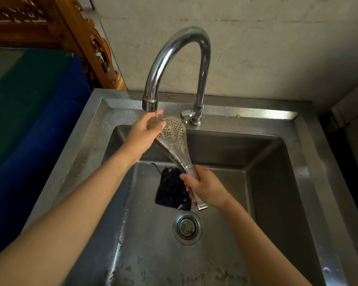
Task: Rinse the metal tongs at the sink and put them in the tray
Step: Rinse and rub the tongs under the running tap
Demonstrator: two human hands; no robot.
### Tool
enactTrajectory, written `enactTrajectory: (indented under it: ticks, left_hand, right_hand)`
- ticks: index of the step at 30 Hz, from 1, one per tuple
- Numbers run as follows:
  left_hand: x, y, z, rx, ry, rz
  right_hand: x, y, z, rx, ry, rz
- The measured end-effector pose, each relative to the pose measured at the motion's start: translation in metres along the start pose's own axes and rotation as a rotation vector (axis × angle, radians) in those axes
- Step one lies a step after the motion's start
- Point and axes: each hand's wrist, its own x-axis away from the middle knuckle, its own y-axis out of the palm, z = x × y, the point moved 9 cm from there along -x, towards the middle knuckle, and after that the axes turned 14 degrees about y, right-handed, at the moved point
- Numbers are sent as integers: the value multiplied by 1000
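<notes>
Reaches forward with both bare forearms over the sink (306,162), one from the lower left, one from the lower right. Raises left hand (142,131) to just beneath the spout of the faucet (174,52); curls fingers and thumb round one perforated head of the metal tongs (175,139). Holds right hand (207,187) lower and nearer, fingers wrapped round the handle end; leaves the hinged tip protruding just below that hand. Carries tongs tilted between the hands, heads up at left hand, handle down at right hand, above the basin and touching no surface. Takes thin water stream (156,114) on the head pinched in left hand; second head stands free just right of that hand.

Shows wet stainless basin beneath both hands: dark cloth (171,190) flat on the floor under right hand, round drain strainer (187,227) just nearer than it. Sets faucet base at back rim, beyond both hands. Backs sink with pale marbled wall (277,48). Borders left forearm with blue and green covered surface (29,100); carved wooden furniture (70,27) beyond.
</notes>
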Motion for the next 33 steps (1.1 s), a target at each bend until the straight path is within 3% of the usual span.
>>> enactTrajectory:
  ticks: [2,5,7,10,12,17,22,28,33]
  left_hand:
    - [8,3,3,124,11,122]
    - [17,14,-6,696,-106,290]
    - [19,28,-10,918,-192,255]
    - [19,49,-3,1055,-264,93]
    - [16,56,2,1066,-233,41]
    - [16,43,-9,867,-191,223]
    - [18,47,-12,862,-234,252]
    - [14,40,3,933,-104,214]
    - [22,29,-14,874,-205,386]
  right_hand:
    - [-3,3,-1,57,-9,33]
    - [-5,8,-10,156,-61,69]
    - [-5,14,-15,139,-87,32]
    - [-4,21,-14,79,-70,-48]
    - [-3,26,-8,43,-36,-85]
    - [-7,24,0,-6,-3,-59]
    - [-11,28,-2,-119,2,-121]
    - [-10,32,-3,-185,-7,-140]
    - [-11,37,2,-129,-15,-97]
